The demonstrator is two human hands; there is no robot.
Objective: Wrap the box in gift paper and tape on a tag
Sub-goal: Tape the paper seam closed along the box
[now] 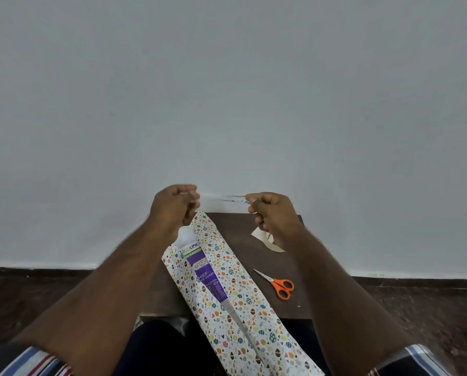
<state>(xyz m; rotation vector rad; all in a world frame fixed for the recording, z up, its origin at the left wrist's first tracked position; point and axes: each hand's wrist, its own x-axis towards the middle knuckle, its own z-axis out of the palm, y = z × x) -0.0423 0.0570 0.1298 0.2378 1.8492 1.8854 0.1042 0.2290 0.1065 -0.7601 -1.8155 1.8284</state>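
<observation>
Long box (203,278) half-wrapped, egg-print paper (243,308)

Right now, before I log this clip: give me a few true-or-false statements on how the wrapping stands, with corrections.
1. Both hands are raised above the table, the left hand and right hand pinching a strip of clear tape stretched between them. True.
2. The box is fully covered by the gift paper. False: its printed top shows through an open gap in the paper.
3. The orange-handled scissors lie on the table, right of the box. True.
4. The right hand holds the scissors. False: they lie untouched.
5. The tape roll rests on the paper. False: it lies on bare table, beneath the right hand.
</observation>
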